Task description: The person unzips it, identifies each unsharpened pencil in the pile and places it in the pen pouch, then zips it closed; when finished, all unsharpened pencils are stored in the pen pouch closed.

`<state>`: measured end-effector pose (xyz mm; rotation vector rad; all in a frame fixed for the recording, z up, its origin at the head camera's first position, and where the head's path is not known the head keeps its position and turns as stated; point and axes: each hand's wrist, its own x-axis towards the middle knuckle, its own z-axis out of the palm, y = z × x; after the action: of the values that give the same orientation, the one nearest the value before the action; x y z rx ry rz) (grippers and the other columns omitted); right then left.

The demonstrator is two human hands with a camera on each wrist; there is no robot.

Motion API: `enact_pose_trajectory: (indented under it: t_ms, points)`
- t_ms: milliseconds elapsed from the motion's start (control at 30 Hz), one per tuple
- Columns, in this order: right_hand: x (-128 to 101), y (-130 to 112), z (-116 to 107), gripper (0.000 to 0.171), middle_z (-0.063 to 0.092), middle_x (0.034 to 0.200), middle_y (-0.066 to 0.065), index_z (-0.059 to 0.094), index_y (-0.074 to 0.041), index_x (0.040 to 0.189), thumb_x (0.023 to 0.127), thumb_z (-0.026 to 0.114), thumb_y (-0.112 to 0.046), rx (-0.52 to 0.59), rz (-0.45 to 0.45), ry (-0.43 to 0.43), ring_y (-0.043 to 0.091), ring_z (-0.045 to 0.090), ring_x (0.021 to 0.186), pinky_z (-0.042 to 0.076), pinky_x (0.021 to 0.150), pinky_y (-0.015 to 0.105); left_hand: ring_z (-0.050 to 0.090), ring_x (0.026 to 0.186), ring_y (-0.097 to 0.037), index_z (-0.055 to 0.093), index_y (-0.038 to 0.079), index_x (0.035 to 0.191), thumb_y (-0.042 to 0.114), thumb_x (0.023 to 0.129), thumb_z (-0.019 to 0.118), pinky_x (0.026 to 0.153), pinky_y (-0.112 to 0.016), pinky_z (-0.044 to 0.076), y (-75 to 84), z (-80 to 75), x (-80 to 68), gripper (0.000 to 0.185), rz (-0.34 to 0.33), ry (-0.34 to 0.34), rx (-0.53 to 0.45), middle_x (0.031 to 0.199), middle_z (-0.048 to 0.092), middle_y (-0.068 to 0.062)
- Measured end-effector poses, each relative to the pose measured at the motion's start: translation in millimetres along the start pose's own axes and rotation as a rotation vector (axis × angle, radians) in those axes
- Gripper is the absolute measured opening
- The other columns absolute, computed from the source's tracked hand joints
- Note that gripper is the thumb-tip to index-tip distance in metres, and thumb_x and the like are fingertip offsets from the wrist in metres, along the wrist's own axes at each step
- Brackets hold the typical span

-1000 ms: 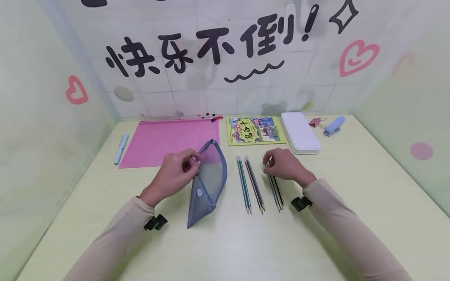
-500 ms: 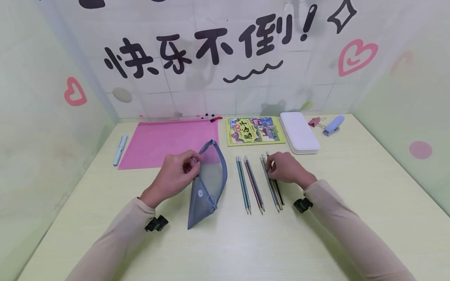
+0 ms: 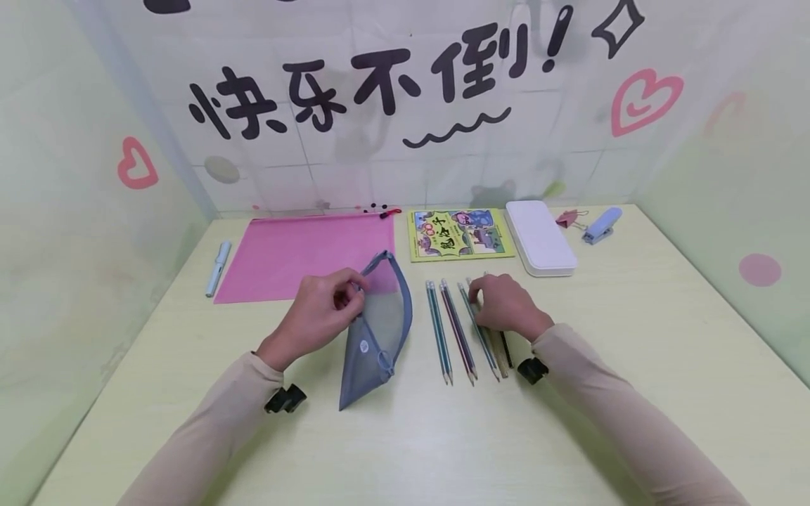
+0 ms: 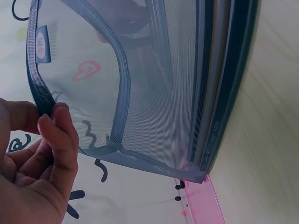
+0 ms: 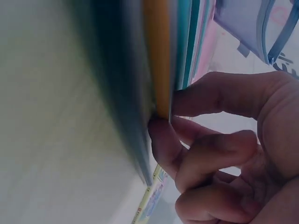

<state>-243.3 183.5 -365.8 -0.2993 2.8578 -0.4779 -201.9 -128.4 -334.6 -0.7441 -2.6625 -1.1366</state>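
My left hand [image 3: 316, 309] pinches the opening edge of a blue-grey mesh zip pouch [image 4: 154, 112], which stands gaping on the table. Long pencil-like shapes show through the mesh in the left wrist view. To the right, my right hand [image 3: 506, 306] is over a group of several pencils, with thumb and finger pinching a yellowish pencil [image 5: 159, 56] near its end. The hand hides part of that group; a teal pencil [image 3: 479, 334] lies at its left side. Farther left lie two teal pencils [image 3: 439, 337] and a pair of dark striped pencils [image 3: 459, 337], tips toward me.
Behind the pouch lies a pink zip folder [image 3: 297, 260], with a light blue pen [image 3: 218, 269] left of it. Along the back are a yellow comic-style booklet [image 3: 462, 235], a white case [image 3: 541, 237], a pink binder clip [image 3: 567, 219] and a blue stapler [image 3: 601, 225].
My right hand has moved slightly right, then back left. The pencils under it have shifted left and spread, leaving the black one at the right. The left hand still holds the pouch.
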Motion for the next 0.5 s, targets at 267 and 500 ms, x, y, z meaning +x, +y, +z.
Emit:
enact_pose_trajectory:
  t_ms: [267, 500]
  points:
    - [-4.3, -8.1, -10.4, 0.03, 0.07, 0.076, 0.006, 0.075, -0.011, 0.107, 0.078, 0.069, -0.007, 0.297, -0.132, 0.01, 0.013, 0.053, 0.06, 0.041, 0.053, 0.026, 0.054, 0.06, -0.011, 0.071, 0.004, 0.099, 0.004, 0.093, 0.059, 0.056, -0.02, 0.049, 0.1, 0.7, -0.7, 0.014, -0.004, -0.006, -0.006, 0.069, 0.063, -0.001]
    - [-7.8, -42.8, -14.5, 0.032, 0.068, 0.081, 0.007, 0.072, -0.014, 0.112, 0.082, 0.066, -0.008, 0.707, -0.156, -0.002, 0.013, 0.044, 0.054, 0.036, 0.048, 0.024, 0.053, 0.059, -0.01, 0.07, 0.003, 0.099, 0.004, 0.093, 0.058, 0.055, -0.02, 0.049, 0.1, 1.1, -0.5, 0.014, 0.018, -0.001, -0.003, 0.068, 0.063, -0.001]
